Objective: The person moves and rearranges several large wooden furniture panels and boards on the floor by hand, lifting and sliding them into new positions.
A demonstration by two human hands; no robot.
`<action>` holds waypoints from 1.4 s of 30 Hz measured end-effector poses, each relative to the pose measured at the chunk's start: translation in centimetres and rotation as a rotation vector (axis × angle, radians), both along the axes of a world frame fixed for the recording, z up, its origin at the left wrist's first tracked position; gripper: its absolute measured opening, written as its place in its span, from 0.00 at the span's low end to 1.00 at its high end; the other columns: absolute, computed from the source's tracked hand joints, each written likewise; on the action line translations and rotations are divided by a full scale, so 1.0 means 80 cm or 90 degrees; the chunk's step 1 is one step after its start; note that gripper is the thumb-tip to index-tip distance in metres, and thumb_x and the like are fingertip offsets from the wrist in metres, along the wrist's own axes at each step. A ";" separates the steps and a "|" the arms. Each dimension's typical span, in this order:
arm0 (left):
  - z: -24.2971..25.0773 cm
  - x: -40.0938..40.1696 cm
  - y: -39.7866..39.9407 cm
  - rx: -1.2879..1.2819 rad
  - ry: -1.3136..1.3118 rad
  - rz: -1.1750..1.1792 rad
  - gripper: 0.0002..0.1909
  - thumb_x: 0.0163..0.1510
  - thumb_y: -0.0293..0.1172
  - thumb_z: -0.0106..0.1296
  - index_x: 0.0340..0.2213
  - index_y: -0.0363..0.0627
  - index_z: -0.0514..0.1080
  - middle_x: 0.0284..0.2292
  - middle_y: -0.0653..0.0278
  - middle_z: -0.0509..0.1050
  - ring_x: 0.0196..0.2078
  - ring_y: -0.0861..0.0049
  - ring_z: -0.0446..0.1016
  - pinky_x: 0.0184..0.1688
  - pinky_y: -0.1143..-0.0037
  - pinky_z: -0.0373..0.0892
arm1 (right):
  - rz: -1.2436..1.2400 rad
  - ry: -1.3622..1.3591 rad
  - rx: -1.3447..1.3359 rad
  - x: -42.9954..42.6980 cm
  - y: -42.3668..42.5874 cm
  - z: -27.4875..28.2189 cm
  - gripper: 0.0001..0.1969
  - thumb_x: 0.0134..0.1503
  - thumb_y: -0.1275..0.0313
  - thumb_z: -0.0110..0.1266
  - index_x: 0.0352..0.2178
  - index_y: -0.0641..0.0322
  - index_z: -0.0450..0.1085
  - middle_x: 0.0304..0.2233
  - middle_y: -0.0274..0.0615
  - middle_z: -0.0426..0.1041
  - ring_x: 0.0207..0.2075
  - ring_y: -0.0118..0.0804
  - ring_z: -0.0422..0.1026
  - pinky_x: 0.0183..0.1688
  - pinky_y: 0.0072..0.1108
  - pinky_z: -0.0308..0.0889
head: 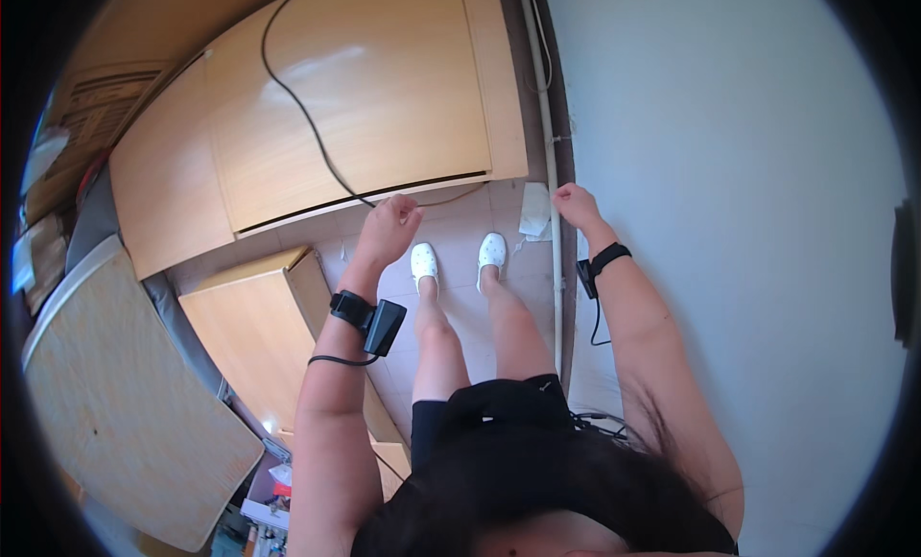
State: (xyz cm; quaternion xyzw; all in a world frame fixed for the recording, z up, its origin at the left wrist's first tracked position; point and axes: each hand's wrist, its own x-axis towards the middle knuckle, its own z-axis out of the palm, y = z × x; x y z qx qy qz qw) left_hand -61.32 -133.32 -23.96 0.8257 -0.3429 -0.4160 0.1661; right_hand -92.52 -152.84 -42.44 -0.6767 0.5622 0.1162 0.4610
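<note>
My left hand [392,227] is held out over the floor with its fingers loosely curled. A black cable [309,114] runs down across the wooden cabinet front and meets the back of that hand; whether the fingers hold it is hidden. On the other side, my right hand [578,206] is raised near the white wall, fingers curled in, with nothing visible in it. Behind its fingertips in the view runs a pale pipe [554,262]. Each forearm wears a black strap with a small box, the left box [386,328] and the right box [587,278].
A light wooden cabinet [352,89] lies ahead, with a brown cord [457,197] along its base. My white clogs [424,263] stand on floor tiles [460,219]. A smaller wooden cabinet [241,312] and a worn board [137,406] stand at left. The wall [748,197] bounds the right.
</note>
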 end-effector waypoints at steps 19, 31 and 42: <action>0.047 -0.061 0.125 0.117 -0.016 -0.093 0.16 0.52 0.36 0.51 0.39 0.37 0.71 0.37 0.48 0.73 0.37 0.60 0.75 0.40 0.69 0.71 | -0.134 0.130 0.147 -0.242 0.206 0.060 0.12 0.50 0.63 0.52 0.31 0.59 0.72 0.33 0.47 0.75 0.37 0.47 0.73 0.42 0.30 0.68; 0.202 -0.031 0.065 -0.025 -0.033 -0.147 0.17 0.54 0.36 0.50 0.38 0.34 0.71 0.34 0.51 0.75 0.36 0.64 0.76 0.39 0.72 0.71 | -0.235 -0.002 0.003 -0.192 0.131 0.210 0.12 0.51 0.65 0.53 0.35 0.60 0.72 0.31 0.43 0.76 0.36 0.41 0.75 0.41 0.27 0.69; 0.265 0.001 0.093 -0.097 -0.070 -0.047 0.16 0.55 0.36 0.49 0.39 0.33 0.70 0.34 0.51 0.76 0.36 0.67 0.76 0.39 0.74 0.70 | 0.034 0.076 0.067 -0.175 0.163 0.231 0.12 0.51 0.65 0.53 0.34 0.62 0.71 0.31 0.44 0.75 0.34 0.39 0.74 0.38 0.27 0.69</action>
